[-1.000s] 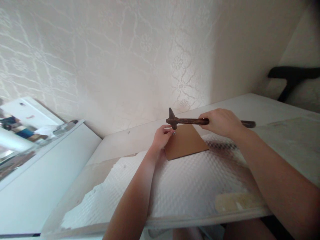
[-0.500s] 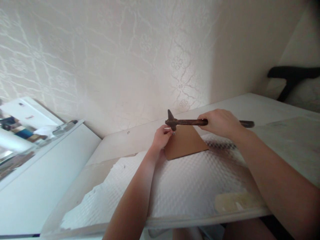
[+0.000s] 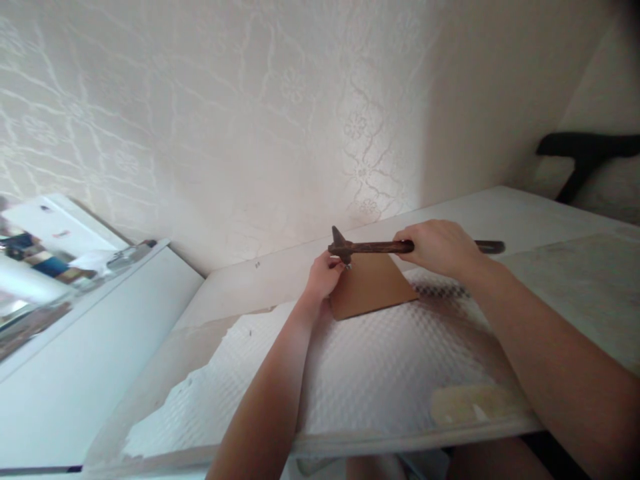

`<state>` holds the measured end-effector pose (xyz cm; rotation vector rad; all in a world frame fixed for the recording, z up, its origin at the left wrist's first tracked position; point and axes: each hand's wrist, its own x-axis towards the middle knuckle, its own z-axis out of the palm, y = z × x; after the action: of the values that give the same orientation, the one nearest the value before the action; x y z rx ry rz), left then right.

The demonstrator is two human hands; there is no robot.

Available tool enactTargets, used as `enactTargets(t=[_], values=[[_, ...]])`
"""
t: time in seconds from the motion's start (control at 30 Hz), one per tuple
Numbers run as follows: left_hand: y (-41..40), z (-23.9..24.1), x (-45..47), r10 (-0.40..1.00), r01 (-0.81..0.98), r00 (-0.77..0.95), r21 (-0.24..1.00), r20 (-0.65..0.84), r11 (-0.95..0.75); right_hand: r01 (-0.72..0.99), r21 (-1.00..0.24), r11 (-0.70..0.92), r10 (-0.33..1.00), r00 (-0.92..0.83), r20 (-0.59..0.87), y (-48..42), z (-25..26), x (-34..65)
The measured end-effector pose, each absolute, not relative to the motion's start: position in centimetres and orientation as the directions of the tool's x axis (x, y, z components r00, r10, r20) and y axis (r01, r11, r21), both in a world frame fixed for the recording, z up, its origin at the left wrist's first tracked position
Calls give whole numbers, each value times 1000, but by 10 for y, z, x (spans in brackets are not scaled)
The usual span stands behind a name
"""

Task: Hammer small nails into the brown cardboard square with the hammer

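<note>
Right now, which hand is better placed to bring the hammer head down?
Right. The right hand grips the hammer by its handle, head just over a corner of the brown board. The left hand pinches a small shiny piece, probably a nail, under that head, so it is busy steadying.

You have a single view, from the camera on your head: it faces forward and down, rolled to one side, close over the table [image 3: 525, 213], with your left hand [image 3: 323, 277] and right hand [image 3: 440, 247] mid-frame, wall [image 3: 225, 133] behind

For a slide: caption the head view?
Right hand holds hammer just above small nail pinched by left hand at brown board.
</note>
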<state>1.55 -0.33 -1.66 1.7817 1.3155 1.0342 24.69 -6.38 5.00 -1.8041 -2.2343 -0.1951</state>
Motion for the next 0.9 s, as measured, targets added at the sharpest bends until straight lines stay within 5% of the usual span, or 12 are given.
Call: enactTargets(t=[0.9], values=[[-8,-8,15,966,458,163,852,200,-253,976,-45,212,938,-190,288,-65,52,244]])
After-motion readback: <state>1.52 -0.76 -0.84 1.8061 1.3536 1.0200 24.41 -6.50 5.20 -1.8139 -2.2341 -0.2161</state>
